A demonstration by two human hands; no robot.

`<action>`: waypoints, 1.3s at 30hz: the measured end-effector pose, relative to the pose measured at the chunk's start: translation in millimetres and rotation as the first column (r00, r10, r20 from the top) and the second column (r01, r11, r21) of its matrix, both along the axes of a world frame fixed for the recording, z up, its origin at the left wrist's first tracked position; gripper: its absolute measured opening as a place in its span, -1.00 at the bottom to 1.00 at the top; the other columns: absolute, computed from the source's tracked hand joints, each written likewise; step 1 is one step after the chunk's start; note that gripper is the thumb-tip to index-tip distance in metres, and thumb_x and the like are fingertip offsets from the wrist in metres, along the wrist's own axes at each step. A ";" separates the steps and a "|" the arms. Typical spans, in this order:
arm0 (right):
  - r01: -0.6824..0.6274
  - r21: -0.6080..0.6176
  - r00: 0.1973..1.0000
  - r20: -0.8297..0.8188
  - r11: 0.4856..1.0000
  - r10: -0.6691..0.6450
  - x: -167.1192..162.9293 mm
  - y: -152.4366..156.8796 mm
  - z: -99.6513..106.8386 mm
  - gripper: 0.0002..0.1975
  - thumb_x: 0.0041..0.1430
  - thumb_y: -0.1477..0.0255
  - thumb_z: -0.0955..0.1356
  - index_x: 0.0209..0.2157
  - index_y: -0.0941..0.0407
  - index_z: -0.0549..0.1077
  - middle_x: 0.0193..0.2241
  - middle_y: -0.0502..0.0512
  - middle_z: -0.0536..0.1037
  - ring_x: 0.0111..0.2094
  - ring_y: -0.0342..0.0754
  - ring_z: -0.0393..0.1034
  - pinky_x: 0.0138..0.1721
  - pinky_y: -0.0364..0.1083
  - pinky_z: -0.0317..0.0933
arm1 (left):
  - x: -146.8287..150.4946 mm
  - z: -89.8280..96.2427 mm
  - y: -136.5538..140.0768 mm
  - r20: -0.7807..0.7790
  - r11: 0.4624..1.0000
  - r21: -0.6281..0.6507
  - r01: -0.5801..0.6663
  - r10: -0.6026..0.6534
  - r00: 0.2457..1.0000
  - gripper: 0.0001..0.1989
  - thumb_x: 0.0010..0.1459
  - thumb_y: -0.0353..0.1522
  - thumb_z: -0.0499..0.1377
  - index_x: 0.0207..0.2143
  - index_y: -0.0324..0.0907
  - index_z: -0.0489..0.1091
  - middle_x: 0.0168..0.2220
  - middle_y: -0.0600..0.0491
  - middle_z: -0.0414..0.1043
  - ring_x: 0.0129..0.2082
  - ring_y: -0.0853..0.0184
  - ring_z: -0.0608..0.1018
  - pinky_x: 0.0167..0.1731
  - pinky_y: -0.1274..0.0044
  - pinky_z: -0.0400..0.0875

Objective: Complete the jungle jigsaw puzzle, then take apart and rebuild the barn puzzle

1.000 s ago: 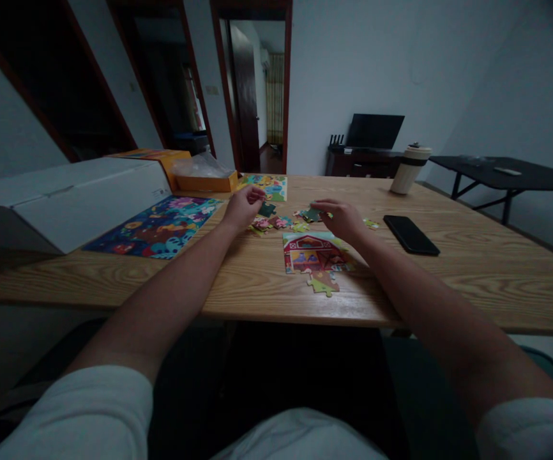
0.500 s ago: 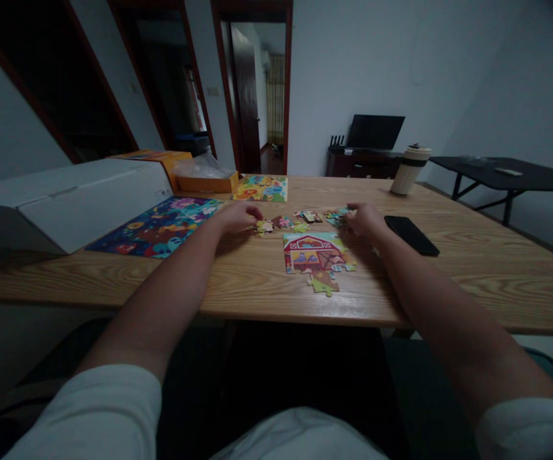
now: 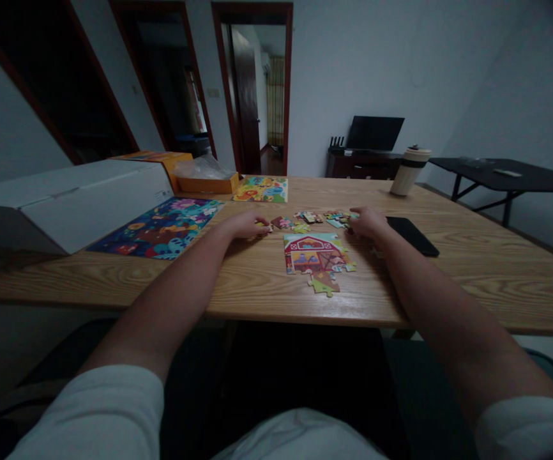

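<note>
A partly joined jigsaw puzzle (image 3: 308, 252) with a red barn lies on the table before me, some joined pieces jutting from its lower edge. Behind it are loose puzzle pieces (image 3: 309, 217) in small heaps. My left hand (image 3: 248, 225) is left of these heaps, its fingers curled down and closed on a puzzle piece (image 3: 270, 228) that is mostly covered. At the right-hand heap (image 3: 338, 219), my right hand (image 3: 368, 222) rests with its index finger stretched out and fingertips touching the pieces. Its other fingers are partly hidden.
A dark phone (image 3: 411, 236) lies right of my right hand. Farther back stands a cream tumbler (image 3: 409, 171). At left are a blue picture sheet (image 3: 161, 227), a white box (image 3: 94, 198) and an orange tray (image 3: 209, 184) with clear plastic. A yellow animal picture (image 3: 260, 190) lies behind.
My left hand has moved right and its fingers have closed over the pieces there. My right hand has shifted slightly right, showing more of the right-hand heap.
</note>
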State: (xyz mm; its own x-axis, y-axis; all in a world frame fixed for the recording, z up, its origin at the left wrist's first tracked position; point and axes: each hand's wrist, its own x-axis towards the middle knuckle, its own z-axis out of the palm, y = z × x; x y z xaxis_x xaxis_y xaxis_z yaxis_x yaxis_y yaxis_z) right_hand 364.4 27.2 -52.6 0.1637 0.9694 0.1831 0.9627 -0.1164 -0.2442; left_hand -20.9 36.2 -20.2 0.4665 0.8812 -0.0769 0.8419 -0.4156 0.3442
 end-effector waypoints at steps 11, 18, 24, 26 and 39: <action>-0.163 -0.062 0.983 0.073 0.985 0.167 -21.6 5.7 -9.0 -0.38 0.18 0.04 0.25 0.20 0.01 0.37 0.06 0.26 0.45 0.06 0.27 0.34 0.03 0.13 0.21 | 26.3 -6.7 -3.4 -0.133 0.940 0.319 0.119 -0.081 0.988 -0.51 0.24 -0.05 0.05 0.16 0.01 0.35 0.18 0.03 0.32 0.12 0.16 0.36 0.05 0.44 0.22; -0.145 -0.055 0.988 0.053 0.988 0.148 -21.3 4.7 -10.5 -0.38 0.16 0.01 0.25 0.18 -0.02 0.39 0.04 0.28 0.47 0.04 0.32 0.35 0.00 0.18 0.21 | 38.4 -9.5 -7.4 -0.114 0.939 0.337 0.070 -0.033 0.993 -0.56 0.20 -0.01 0.08 -0.14 -0.14 0.50 -0.17 -0.05 0.52 -0.20 0.20 0.50 -0.23 0.47 0.30; -0.048 0.062 0.986 -0.157 0.997 0.057 -14.3 3.3 1.4 -0.38 0.17 0.04 0.27 0.18 0.06 0.37 -0.04 0.27 0.51 -0.07 0.17 0.43 -0.05 0.06 0.26 | 42.5 -13.3 -4.6 -0.030 0.916 0.400 0.004 0.008 1.000 -0.61 0.17 -0.07 0.16 -0.12 -0.16 0.46 -0.19 -0.04 0.52 -0.23 0.23 0.51 -0.25 0.50 0.28; 0.010 0.171 0.974 -0.224 0.985 0.029 -8.7 2.0 6.5 -0.43 0.20 0.07 0.26 0.14 0.08 0.40 -0.01 0.24 0.50 -0.05 0.13 0.42 -0.01 0.04 0.25 | 44.3 -13.7 -4.3 -0.101 0.900 0.433 0.051 -0.008 0.995 -0.61 0.20 -0.09 0.13 -0.08 -0.17 0.44 -0.19 -0.07 0.52 -0.22 0.19 0.51 -0.22 0.46 0.29; 0.009 0.232 0.982 -0.187 0.973 0.035 -7.9 -3.2 12.2 -0.54 0.21 0.14 0.26 0.02 0.09 0.49 -0.03 0.19 0.51 -0.03 0.10 0.40 -0.01 0.01 0.23 | 47.4 -9.8 -6.5 -0.414 0.879 0.394 0.268 -0.091 0.906 -0.58 0.38 -0.19 -0.10 0.22 0.17 0.27 -0.01 -0.06 0.46 -0.08 0.07 0.48 -0.08 0.32 0.23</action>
